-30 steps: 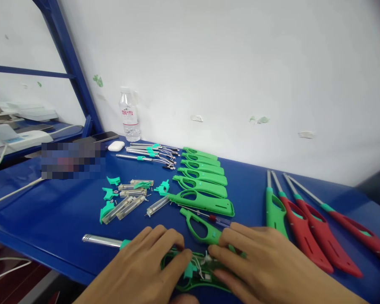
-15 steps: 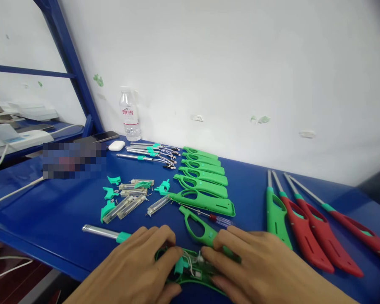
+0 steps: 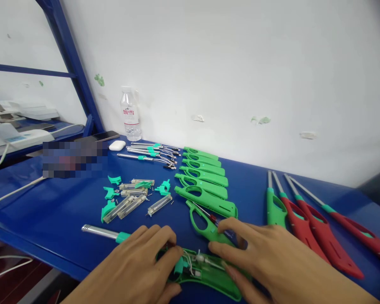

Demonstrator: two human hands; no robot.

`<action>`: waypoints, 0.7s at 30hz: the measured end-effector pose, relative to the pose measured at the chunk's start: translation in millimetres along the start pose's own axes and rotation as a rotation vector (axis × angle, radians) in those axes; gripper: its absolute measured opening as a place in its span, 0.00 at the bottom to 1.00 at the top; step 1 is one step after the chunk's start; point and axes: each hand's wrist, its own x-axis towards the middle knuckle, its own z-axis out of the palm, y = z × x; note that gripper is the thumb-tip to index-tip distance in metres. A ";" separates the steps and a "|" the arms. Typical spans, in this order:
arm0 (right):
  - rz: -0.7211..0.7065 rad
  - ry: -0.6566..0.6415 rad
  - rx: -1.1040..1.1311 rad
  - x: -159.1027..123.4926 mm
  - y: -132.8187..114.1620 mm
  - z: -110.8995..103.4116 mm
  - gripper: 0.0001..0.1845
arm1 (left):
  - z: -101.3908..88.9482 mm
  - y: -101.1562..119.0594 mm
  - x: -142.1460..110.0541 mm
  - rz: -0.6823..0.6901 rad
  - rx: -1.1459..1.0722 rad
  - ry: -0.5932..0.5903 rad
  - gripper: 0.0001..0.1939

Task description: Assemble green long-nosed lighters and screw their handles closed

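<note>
My left hand [image 3: 139, 261] is closed around the trigger end of an opened green lighter body [image 3: 220, 283]. White wires, a teal trigger [image 3: 178, 267] and a clear fuel tank [image 3: 205, 260] show inside it. The lighter's metal tube [image 3: 99, 231] sticks out left past my hand. My right hand [image 3: 266, 255] has its fingers on a loose green shell half [image 3: 210, 231] with a finger loop, just beyond the opened body; part of this half is hidden under the fingers. Beside it lies a screwdriver [image 3: 213, 218], its clear handle partly covered by my right hand.
Several green shells [image 3: 205, 198] lie stacked in a row behind. To the left are clear fuel tanks [image 3: 160, 205], teal parts [image 3: 108, 209] and wired metal tubes [image 3: 129, 156]. Red lighters [image 3: 332, 245] and a green lighter [image 3: 276, 211] lie right. A water bottle [image 3: 130, 114] stands by the wall.
My right hand has shifted off the opened body onto the loose shell half, baring the fuel tank. That half, the screwdriver and the nearest stacked shell have moved slightly. My left hand stays on the body.
</note>
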 end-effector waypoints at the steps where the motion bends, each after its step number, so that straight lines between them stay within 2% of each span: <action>1: 0.002 0.001 0.010 -0.8 0.3 -0.3 0.11 | 2.1 -0.3 -1.1 0.001 0.001 0.004 0.01; 7: 0.017 -0.009 -0.005 1.4 -3.4 -13.1 0.16 | 5.4 -1.4 -0.6 0.016 0.002 0.070 0.06; 13: -0.001 -0.002 -0.009 0.4 -3.7 -5.5 0.17 | 0.6 -1.2 2.4 0.021 0.018 0.079 0.04; 15: 0.005 -0.031 -0.029 1.2 -2.4 -3.5 0.18 | -8.1 -0.3 6.8 0.039 0.034 0.015 0.04; 16: 0.013 -0.072 -0.032 2.1 -1.8 -3.6 0.19 | -13.4 0.4 9.7 0.048 0.042 -0.059 0.01; 19: 0.020 -0.136 -0.016 4.9 -0.6 -6.5 0.20 | -28.1 4.1 17.7 0.011 0.075 -0.252 0.14; 21: 0.037 -0.162 0.002 5.0 -0.2 -7.9 0.19 | -33.3 6.8 20.8 -0.032 0.084 -0.298 0.18</action>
